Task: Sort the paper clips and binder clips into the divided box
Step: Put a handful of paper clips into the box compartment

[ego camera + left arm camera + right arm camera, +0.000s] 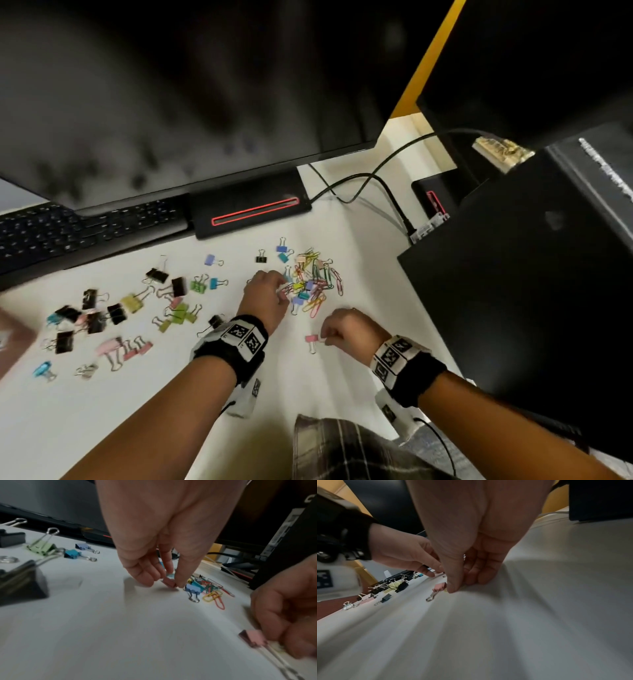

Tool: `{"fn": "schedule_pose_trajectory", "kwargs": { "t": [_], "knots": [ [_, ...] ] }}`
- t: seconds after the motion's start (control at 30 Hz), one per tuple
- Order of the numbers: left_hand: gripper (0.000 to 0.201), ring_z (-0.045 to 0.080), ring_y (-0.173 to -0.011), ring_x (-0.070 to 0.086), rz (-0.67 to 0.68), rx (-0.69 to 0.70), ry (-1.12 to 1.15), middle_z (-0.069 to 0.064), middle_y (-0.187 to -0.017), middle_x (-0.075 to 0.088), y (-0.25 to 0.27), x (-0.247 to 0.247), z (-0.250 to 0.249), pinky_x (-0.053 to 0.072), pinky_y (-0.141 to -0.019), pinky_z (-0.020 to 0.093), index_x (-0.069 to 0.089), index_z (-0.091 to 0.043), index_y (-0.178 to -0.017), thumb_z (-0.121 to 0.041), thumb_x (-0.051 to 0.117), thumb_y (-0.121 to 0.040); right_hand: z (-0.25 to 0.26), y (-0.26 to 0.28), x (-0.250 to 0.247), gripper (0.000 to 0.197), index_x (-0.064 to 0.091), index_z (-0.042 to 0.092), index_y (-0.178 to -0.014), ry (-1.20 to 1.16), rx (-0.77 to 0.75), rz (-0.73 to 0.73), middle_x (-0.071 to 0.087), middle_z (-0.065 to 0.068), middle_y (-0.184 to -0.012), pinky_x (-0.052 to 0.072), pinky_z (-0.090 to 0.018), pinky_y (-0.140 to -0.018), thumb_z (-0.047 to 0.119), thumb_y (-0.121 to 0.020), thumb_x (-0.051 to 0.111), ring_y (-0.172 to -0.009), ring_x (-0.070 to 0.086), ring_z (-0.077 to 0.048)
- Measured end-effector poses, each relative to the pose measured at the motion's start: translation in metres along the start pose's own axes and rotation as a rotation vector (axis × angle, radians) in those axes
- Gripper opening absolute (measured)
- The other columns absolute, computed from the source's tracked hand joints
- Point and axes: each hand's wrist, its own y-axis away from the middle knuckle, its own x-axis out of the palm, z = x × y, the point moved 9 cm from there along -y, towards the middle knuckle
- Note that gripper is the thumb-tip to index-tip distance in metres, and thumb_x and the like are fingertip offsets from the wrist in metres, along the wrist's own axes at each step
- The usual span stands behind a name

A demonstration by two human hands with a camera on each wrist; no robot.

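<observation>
A mixed pile of coloured paper clips (317, 284) and small binder clips lies on the white desk (137, 411). My left hand (269, 291) reaches into the pile's left side and pinches a small pink binder clip (169, 583) against the desk. My right hand (342, 329) is below the pile with curled fingers. Its thumb (452, 588) pinches a small yellowish clip (445, 591), mostly hidden. It lies right beside another pink binder clip (311, 339) (439, 586). Larger binder clips (120, 308) are scattered to the left. I cannot make out a divided box.
A monitor stand (250, 205) and a keyboard (68, 233) stand behind the clips. A black computer case (531, 274) with cables (376, 181) is on the right. A brown object (13, 339) shows at the left edge.
</observation>
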Motion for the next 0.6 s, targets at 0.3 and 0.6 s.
{"fn": "schedule_pose_trajectory", "kwargs": {
  "t": [0.3,0.6],
  "knots": [
    [0.030,0.023,-0.081,0.057,-0.078,-0.049,0.019,0.011,-0.099,0.057,0.003,-0.014,0.019,0.040,-0.075,0.021,0.062,-0.011,-0.104,0.000,0.055,-0.078,-0.004,-0.012,-0.011,0.006,0.064,0.012,-0.090,-0.030,-0.125,-0.047,0.062,-0.001,-0.086,0.041,-0.024,-0.077,0.015,-0.085,0.062,-0.082,0.056,-0.018],
    [0.035,0.026,-0.098,0.054,-0.053,-0.061,-0.077,0.009,-0.107,0.055,0.009,-0.019,0.035,0.044,-0.088,0.033,0.058,-0.011,-0.111,-0.007,0.065,-0.076,-0.039,-0.030,-0.059,0.054,0.043,0.025,-0.131,-0.200,0.096,-0.293,0.058,0.005,-0.081,0.051,-0.032,-0.078,0.016,-0.084,0.067,-0.076,0.057,-0.015]
  ]
}}
